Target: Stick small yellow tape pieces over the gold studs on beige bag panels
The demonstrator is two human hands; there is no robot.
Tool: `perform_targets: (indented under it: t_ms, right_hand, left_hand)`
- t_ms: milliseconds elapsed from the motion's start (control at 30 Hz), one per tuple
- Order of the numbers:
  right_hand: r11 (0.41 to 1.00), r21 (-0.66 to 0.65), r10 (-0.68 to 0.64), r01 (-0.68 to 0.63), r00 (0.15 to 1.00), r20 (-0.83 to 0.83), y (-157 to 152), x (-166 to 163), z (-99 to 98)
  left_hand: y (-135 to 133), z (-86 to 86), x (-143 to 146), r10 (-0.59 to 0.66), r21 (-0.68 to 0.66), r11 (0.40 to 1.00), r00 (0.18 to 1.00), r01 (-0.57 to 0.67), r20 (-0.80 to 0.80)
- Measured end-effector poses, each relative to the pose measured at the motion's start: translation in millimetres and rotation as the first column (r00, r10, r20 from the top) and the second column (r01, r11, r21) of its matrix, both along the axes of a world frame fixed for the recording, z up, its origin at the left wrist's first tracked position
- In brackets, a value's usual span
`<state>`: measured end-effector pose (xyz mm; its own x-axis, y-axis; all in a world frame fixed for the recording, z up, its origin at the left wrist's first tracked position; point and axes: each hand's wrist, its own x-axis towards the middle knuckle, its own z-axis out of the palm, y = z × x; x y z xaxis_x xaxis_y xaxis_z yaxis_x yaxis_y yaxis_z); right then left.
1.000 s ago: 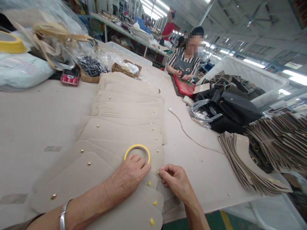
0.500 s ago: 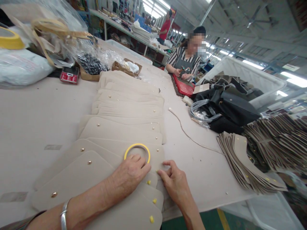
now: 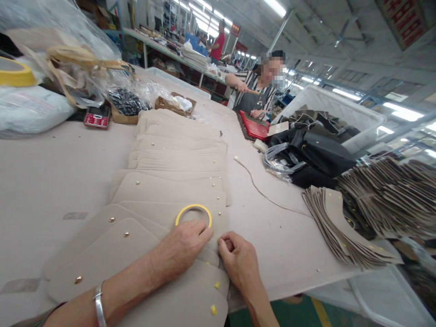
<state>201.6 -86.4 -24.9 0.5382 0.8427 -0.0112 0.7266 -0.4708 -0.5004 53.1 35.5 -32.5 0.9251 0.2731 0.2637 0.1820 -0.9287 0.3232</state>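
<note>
My left hand point(image 3: 180, 249) rests palm down on a row of overlapping beige leather flaps point(image 3: 177, 181), its fingers curled over the near edge of a yellow tape roll point(image 3: 193, 213). My right hand point(image 3: 238, 261) lies just to its right, fingers curled and pinched at the edge of a flap, on something I cannot make out. Small yellow tape bits point(image 3: 213, 309) mark the nearest flaps beside brass studs point(image 3: 78, 279). A silver bangle point(image 3: 99, 305) sits on my left wrist.
A fanned stack of beige pieces point(image 3: 344, 227) lies at right, behind it black bags point(image 3: 320, 154) and a white bin point(image 3: 354, 113). A cord point(image 3: 262, 193) crosses the table. Plastic bags, a red calculator point(image 3: 97, 119) and cardboard boxes sit far left. A person in stripes works at a red mat point(image 3: 254, 127).
My right hand has gone from pressing with stretched fingers to a curled pinch closer to my left hand. The person across has raised an arm with a tool. My view shifted slightly.
</note>
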Motion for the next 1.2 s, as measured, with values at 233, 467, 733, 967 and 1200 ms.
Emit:
perform_targets:
  t_ms: [233, 467, 733, 967, 1200]
  right_hand:
    - [0.993, -0.002, 0.11, -0.116, 0.944, -0.31, -3.4, 10.4, 9.9]
    - [0.838, 0.502, 0.33, -0.215, 0.932, -0.151, 8.5, -7.6, 17.0]
    - [0.717, 0.546, 0.427, -0.434, 0.892, 0.149, 20.0, -12.5, 14.4]
    - [0.714, 0.574, 0.291, -0.401, 0.915, 0.278, 19.4, -17.8, 4.2]
    - [0.919, 0.346, 0.045, 0.189, 0.822, -0.568, 25.1, -16.0, 7.8]
  left_hand:
    - [9.6, 7.7, -7.5, -0.007, -0.106, 0.994, 0.956, 0.039, 0.292]
    - [6.8, 3.9, -8.7, 0.03, -0.182, 0.983, 0.936, 0.037, 0.352]
    - [3.7, 4.6, -10.3, -0.005, -0.212, 0.975, 0.953, 0.072, 0.302]
    - [2.2, 12.0, -9.6, 0.032, -0.224, 0.975, 0.98, 0.012, 0.194]
    - [-0.4, 11.5, -5.0, 0.029, -0.019, 1.0, 0.938, -0.024, 0.345]
